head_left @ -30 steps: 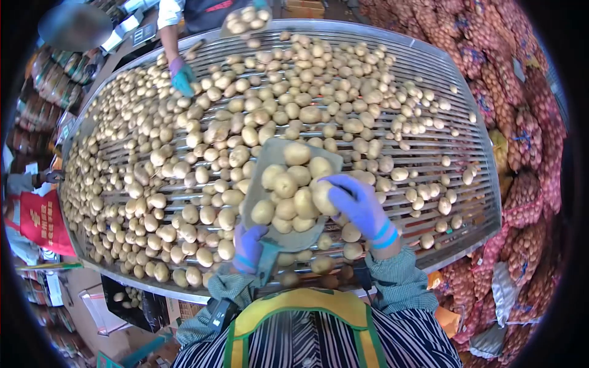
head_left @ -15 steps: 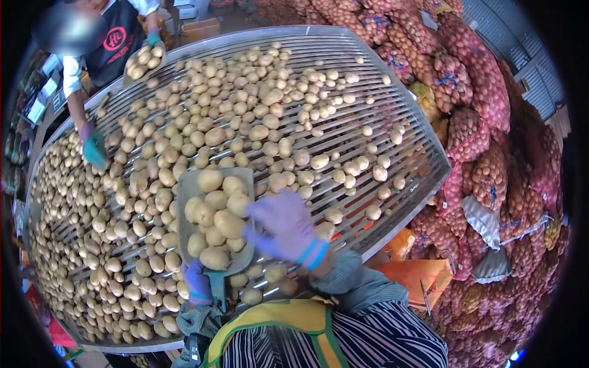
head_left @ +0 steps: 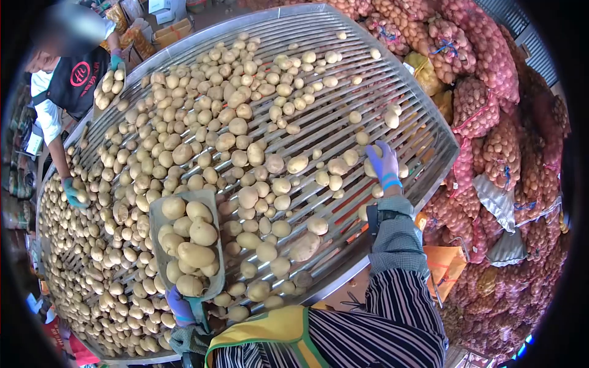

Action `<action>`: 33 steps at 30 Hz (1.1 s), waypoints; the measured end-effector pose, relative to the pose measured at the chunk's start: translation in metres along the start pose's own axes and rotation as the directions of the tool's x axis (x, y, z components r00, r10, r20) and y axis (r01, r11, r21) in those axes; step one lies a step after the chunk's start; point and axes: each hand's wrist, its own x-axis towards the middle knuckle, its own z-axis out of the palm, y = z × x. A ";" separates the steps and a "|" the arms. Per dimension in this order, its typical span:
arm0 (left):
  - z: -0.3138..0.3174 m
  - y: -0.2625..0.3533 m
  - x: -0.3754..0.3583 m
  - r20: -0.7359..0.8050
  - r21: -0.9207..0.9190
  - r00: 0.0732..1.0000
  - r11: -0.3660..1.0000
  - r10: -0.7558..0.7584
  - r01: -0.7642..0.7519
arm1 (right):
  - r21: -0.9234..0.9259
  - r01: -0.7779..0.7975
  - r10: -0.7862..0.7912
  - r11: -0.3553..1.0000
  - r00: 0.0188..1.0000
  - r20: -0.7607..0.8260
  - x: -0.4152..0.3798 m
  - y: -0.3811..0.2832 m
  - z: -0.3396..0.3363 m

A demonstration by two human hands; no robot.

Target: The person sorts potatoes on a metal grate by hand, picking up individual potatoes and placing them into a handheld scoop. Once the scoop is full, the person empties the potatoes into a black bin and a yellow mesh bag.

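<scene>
The left hand [head_left: 180, 308] is clenched around the handle of a potato-filled scoop [head_left: 184, 242] whose long axis points away from it, while the right hand [head_left: 384, 162], fingers curled, touches a potato [head_left: 370, 168].

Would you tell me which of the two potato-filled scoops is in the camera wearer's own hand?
The near grey scoop, gripped by the left hand; the other scoop is a co-worker's, across the table.

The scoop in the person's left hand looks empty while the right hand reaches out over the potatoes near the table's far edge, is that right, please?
Not quite: the head view shows the scoop in the left hand heaped with potatoes, not empty. The right hand does reach over potatoes near the table's far edge.
</scene>
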 end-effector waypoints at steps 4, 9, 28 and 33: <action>0.004 0.016 -0.005 -0.103 0.049 0.994 0.998 0.048 -0.043 | 0.274 0.100 -0.154 0.956 0.972 0.180 -0.024 -0.007 0.006; 0.002 0.007 -0.008 -0.099 0.160 0.990 0.984 0.097 -0.081 | 0.425 0.237 -0.372 0.874 0.888 0.270 -0.073 -0.054 0.010; 0.031 0.050 0.007 -0.040 -0.387 0.997 0.919 0.067 -0.077 | 0.578 0.791 -0.979 0.199 0.142 0.143 -0.308 -0.285 0.055; 0.035 0.048 0.014 0.027 -0.704 0.967 0.682 -0.252 0.198 | 0.217 0.967 -0.980 0.137 0.101 0.169 -0.339 -0.299 0.108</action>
